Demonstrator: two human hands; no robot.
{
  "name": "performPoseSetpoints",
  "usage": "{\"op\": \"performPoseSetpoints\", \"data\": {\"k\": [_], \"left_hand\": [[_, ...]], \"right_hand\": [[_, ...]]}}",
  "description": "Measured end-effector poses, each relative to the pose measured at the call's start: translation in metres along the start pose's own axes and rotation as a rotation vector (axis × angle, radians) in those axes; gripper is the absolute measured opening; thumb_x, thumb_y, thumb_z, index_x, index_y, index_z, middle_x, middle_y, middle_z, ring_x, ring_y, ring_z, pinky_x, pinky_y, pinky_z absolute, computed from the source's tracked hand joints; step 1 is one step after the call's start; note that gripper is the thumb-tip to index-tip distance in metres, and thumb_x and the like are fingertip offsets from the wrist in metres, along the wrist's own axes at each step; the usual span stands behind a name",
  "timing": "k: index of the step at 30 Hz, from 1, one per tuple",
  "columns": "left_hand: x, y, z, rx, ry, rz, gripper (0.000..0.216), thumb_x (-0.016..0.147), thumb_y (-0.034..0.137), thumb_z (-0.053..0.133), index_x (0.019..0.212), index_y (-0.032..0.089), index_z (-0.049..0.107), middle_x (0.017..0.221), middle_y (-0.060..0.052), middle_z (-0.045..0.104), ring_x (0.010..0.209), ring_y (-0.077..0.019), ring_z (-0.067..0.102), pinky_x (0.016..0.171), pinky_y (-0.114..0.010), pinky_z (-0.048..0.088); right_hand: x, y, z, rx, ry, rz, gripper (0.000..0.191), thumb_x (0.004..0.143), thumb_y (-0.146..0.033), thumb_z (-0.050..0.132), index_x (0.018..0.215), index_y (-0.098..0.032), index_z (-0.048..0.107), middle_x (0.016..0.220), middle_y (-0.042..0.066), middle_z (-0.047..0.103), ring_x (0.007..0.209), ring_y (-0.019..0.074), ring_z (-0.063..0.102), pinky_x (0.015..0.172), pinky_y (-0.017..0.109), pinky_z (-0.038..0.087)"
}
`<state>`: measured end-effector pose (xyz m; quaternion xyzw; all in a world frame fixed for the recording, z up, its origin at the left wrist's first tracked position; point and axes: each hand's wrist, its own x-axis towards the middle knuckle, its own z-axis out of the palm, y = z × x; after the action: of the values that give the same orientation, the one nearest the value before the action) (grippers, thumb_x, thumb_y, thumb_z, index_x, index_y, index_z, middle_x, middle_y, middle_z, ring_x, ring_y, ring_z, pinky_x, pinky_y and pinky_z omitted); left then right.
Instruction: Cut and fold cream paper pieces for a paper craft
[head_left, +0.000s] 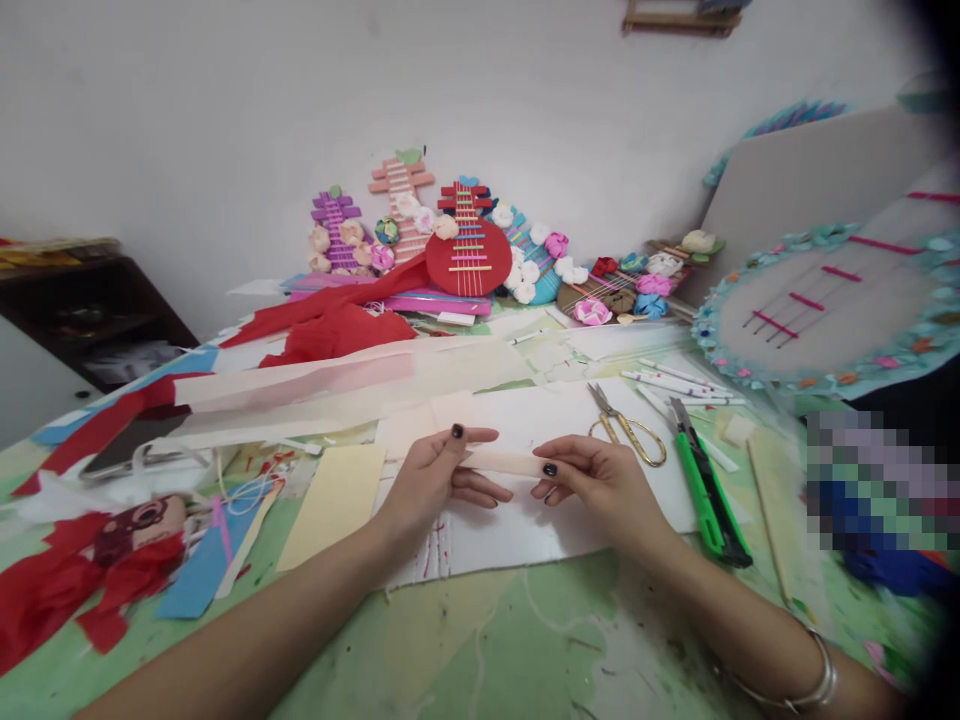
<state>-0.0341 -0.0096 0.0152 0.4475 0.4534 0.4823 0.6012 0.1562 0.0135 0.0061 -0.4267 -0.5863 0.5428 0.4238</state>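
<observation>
Evidently, both hands have a narrow grip on a pale strip [506, 462], the left hand [435, 480] at one end, the right hand [589, 480] pinching the other, above white board [525, 530]; the dark cabinet [52, 287] holds perhaps crumpled white paper [135, 362].

Two bare forearms slant in toward each other, the left forearm [270, 610] from the lower left, the right forearm [735, 610] from the lower right. The left hand [424, 480] has its thumb [454, 445] angled upward and its fingers [480, 492] stretched toward the other hand. The right hand [619, 490] pinches, thumb laid forward, index finger above, lower fingers bent. The hands face each other, near but apart; both thumbnails are dark.
</observation>
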Motion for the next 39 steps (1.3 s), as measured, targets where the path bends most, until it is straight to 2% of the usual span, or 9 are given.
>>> {"op": "performPoseSetpoints", "data": {"k": [5, 12, 18, 24, 26, 30, 32, 36, 39], "left_hand": [[-0.001, 0.001, 0.0, 0.092, -0.006, 0.014, 0.04, 0.07, 0.033, 0.071, 0.099, 0.007, 0.062, 0.069, -0.011, 0.071, 0.063, -0.0192, 0.069, 0.057, -0.022, 0.056], [-0.003, 0.001, 0.001, 0.157, 0.012, 0.05, 0.026, 0.072, 0.031, 0.068, 0.085, 0.009, 0.066, 0.069, -0.009, 0.071, 0.064, -0.0191, 0.069, 0.06, -0.025, 0.057], [-0.002, -0.003, 0.002, 0.147, -0.021, 0.041, 0.023, 0.073, 0.03, 0.067, 0.082, 0.01, 0.066, 0.066, -0.008, 0.07, 0.063, -0.018, 0.068, 0.06, -0.024, 0.056], [0.0, -0.002, 0.0, 0.131, 0.004, 0.067, 0.019, 0.071, 0.026, 0.069, 0.081, 0.01, 0.069, 0.065, -0.007, 0.07, 0.061, -0.0157, 0.067, 0.057, -0.021, 0.055], [0.0, -0.001, 0.0, 0.141, 0.01, 0.075, 0.018, 0.07, 0.025, 0.069, 0.08, 0.01, 0.069, 0.063, -0.006, 0.069, 0.059, -0.0148, 0.067, 0.056, -0.02, 0.054], [-0.002, 0.001, 0.001, 0.211, -0.022, 0.141, 0.014, 0.07, 0.023, 0.068, 0.076, 0.01, 0.069, 0.06, -0.005, 0.067, 0.058, -0.0145, 0.066, 0.053, -0.019, 0.052], [-0.002, 0.002, 0.001, 0.242, -0.019, 0.178, 0.014, 0.068, 0.023, 0.069, 0.074, 0.01, 0.068, 0.06, -0.005, 0.067, 0.058, -0.0153, 0.066, 0.052, -0.02, 0.051], [-0.01, 0.013, -0.002, 0.324, 0.106, 0.287, 0.016, 0.069, 0.027, 0.067, 0.074, 0.012, 0.067, 0.064, -0.005, 0.067, 0.058, -0.0167, 0.066, 0.051, -0.022, 0.052], [-0.035, 0.031, -0.004, 0.417, 0.261, 0.43, 0.014, 0.071, 0.027, 0.064, 0.077, 0.015, 0.067, 0.073, -0.005, 0.069, 0.062, -0.0173, 0.066, 0.052, -0.023, 0.052]], "right_hand": [[0.0, 0.002, -0.002, -0.008, -0.034, -0.015, 0.024, 0.071, -0.031, 0.063, 0.087, -0.012, 0.063, 0.059, 0.004, 0.068, 0.054, 0.015, 0.064, 0.055, 0.027, 0.053], [-0.004, 0.0, 0.002, -0.234, -0.079, -0.1, 0.03, 0.065, -0.018, 0.068, 0.095, -0.019, 0.064, 0.065, -0.001, 0.068, 0.057, 0.0127, 0.061, 0.057, 0.023, 0.048], [-0.004, 0.0, 0.009, -0.166, -0.11, -0.024, 0.02, 0.072, -0.022, 0.061, 0.09, -0.016, 0.064, 0.051, -0.002, 0.062, 0.047, 0.0115, 0.057, 0.05, 0.022, 0.045], [-0.001, -0.001, 0.006, -0.061, -0.141, 0.008, 0.015, 0.073, -0.028, 0.061, 0.076, -0.013, 0.061, 0.052, 0.001, 0.062, 0.044, 0.0104, 0.055, 0.047, 0.021, 0.044], [-0.001, -0.003, 0.006, -0.085, -0.143, -0.005, 0.015, 0.073, -0.028, 0.061, 0.075, -0.013, 0.06, 0.053, 0.001, 0.063, 0.045, 0.0104, 0.056, 0.047, 0.02, 0.044], [-0.001, -0.004, 0.008, -0.184, -0.166, -0.054, 0.022, 0.071, -0.028, 0.063, 0.089, -0.016, 0.062, 0.058, 0.0, 0.065, 0.047, 0.0111, 0.058, 0.048, 0.02, 0.043], [-0.001, -0.003, 0.009, -0.224, -0.189, -0.074, 0.015, 0.072, -0.028, 0.062, 0.078, -0.015, 0.065, 0.057, 0.0, 0.064, 0.048, 0.0108, 0.058, 0.049, 0.02, 0.043], [0.003, 0.002, 0.006, -0.212, -0.168, -0.062, 0.015, 0.072, -0.026, 0.06, 0.065, -0.013, 0.064, 0.051, 0.0, 0.061, 0.044, 0.0094, 0.056, 0.046, 0.019, 0.042], [0.01, 0.005, 0.0, -0.16, -0.076, -0.03, 0.016, 0.072, -0.027, 0.058, 0.065, -0.013, 0.062, 0.049, 0.0, 0.061, 0.037, 0.0074, 0.051, 0.038, 0.017, 0.038]]}}
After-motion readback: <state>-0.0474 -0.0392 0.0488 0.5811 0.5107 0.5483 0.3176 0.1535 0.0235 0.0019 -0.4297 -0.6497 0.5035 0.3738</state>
